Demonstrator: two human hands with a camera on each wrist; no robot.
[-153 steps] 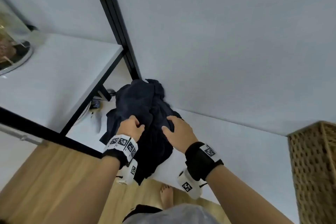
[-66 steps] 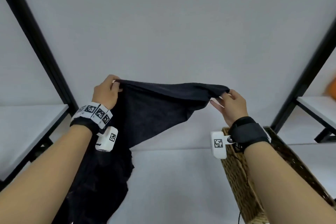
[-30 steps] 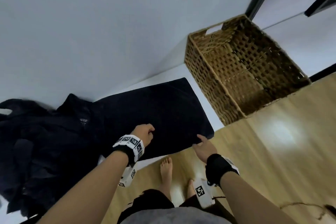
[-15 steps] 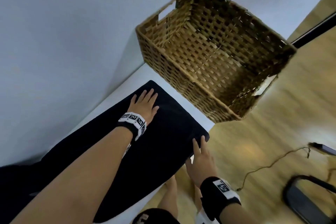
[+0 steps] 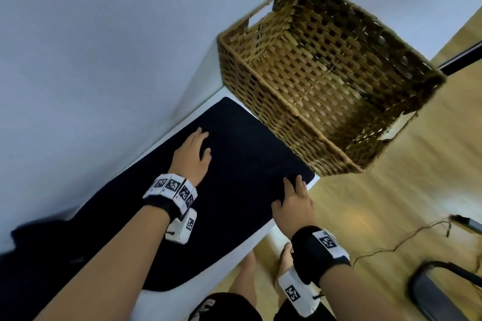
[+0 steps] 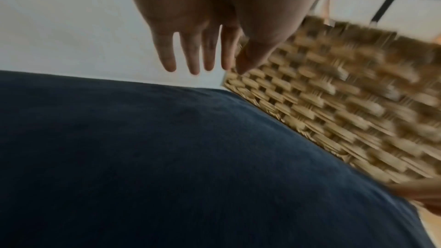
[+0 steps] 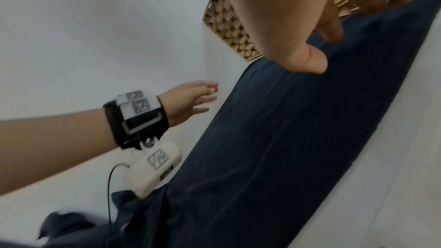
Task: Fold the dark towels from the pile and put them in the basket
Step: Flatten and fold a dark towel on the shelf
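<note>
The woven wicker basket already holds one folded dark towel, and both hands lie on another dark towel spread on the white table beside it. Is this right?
Not quite. In the head view the woven wicker basket holds nothing; only its woven bottom shows. The rest stands: the left hand and right hand lie on the dark towel, spread on the white table beside the basket.

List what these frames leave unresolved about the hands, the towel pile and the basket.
- Right hand fingers: in the right wrist view the palm hides them.
- Left hand contact with the dark towel: unclear; the left wrist view shows open fingers above it.
- Towel pile: cut off by the head view's left edge.
- Basket weave: motion-blurred in the left wrist view.
</note>
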